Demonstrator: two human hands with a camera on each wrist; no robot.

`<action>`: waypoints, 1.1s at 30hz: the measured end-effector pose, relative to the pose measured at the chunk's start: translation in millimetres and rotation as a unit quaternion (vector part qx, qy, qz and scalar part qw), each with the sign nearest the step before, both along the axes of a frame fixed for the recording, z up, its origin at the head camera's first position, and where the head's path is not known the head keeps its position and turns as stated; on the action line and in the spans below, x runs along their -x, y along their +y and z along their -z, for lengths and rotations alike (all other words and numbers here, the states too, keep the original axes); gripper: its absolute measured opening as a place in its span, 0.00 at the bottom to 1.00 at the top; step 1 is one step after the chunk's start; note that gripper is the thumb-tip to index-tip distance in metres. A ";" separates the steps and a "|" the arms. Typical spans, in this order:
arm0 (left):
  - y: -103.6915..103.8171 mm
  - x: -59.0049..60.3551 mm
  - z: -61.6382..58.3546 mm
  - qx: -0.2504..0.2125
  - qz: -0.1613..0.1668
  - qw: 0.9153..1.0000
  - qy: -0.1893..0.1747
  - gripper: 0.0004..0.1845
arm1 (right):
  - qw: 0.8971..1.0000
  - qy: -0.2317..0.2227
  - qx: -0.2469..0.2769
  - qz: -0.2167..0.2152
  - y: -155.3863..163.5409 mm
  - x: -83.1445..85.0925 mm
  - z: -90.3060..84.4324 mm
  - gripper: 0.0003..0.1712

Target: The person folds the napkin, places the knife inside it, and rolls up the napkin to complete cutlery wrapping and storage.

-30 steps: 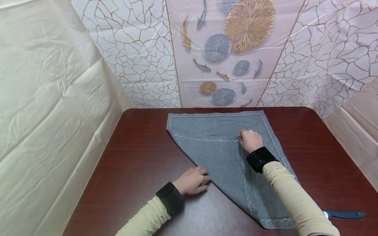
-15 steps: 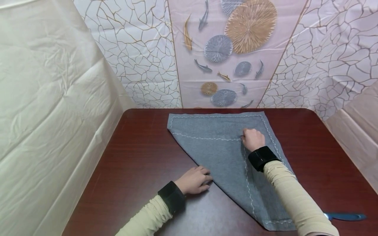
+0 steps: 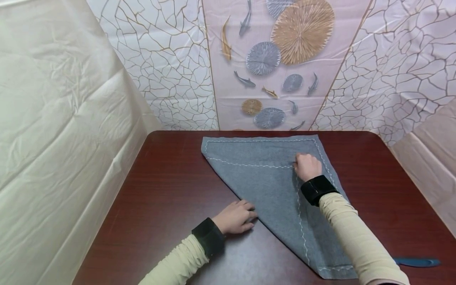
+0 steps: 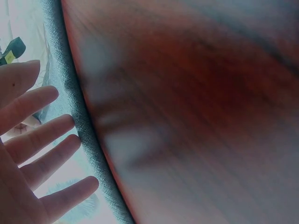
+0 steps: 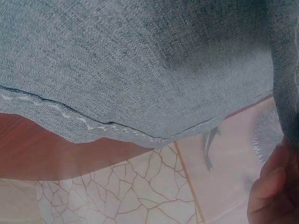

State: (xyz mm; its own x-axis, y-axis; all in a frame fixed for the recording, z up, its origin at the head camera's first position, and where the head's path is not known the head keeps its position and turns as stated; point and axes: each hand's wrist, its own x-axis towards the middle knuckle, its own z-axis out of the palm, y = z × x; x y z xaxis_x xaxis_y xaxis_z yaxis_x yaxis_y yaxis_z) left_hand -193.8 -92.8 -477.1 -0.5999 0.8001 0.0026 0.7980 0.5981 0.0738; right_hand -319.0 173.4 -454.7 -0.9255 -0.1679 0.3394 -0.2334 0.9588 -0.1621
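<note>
A grey-blue cloth (image 3: 263, 190) with white zigzag stitching along its hems lies on the table, folded over diagonally. My right hand (image 3: 308, 167) pinches the corner of the folded-over flap, near the far right of the cloth. In the right wrist view, the thumb and fingers (image 5: 271, 191) of this hand are at the cloth's edge (image 5: 285, 70). On the near left side, my left hand (image 3: 235, 217) lies with its fingertips at the diagonal fold. The left wrist view shows those fingers (image 4: 51, 137) spread and fairly straight along the folded edge (image 4: 77, 107).
At the front right of the dark red-brown table (image 3: 160, 190) lies a thing with a blue handle (image 3: 417, 262), its other end hidden behind my right sleeve. A patterned curtain (image 3: 235, 99) hangs behind the table, and a pale sheet (image 3: 71, 138) on the left.
My right hand has shifted a little right and away from me, taking the flap's corner along. The left hand stays nearly in place at the fold.
</note>
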 end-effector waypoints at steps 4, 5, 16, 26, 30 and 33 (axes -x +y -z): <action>1.6 0.6 -0.6 0.008 -0.002 1.000 0.000 0.15 | 1.000 -0.004 -0.001 0.004 0.6 0.0 -2.1 0.11; 1.8 0.9 -0.5 0.010 -0.003 1.000 -0.001 0.15 | 1.000 -0.003 -0.001 0.004 0.6 0.1 -2.6 0.12; 5.1 4.1 1.6 0.021 -0.008 1.000 -0.001 0.16 | 1.000 -0.013 -0.011 0.013 6.2 4.4 -0.3 0.07; 9.0 5.8 1.3 0.026 -0.005 1.000 0.001 0.17 | 1.000 0.017 0.004 0.015 13.7 10.3 2.2 0.09; 10.6 5.9 1.9 0.027 -0.005 1.000 0.000 0.17 | 1.000 0.012 0.007 0.016 14.9 11.6 1.7 0.09; 11.6 6.3 2.0 0.025 -0.003 1.000 0.001 0.17 | 1.000 0.004 0.008 0.020 15.8 11.9 0.6 0.10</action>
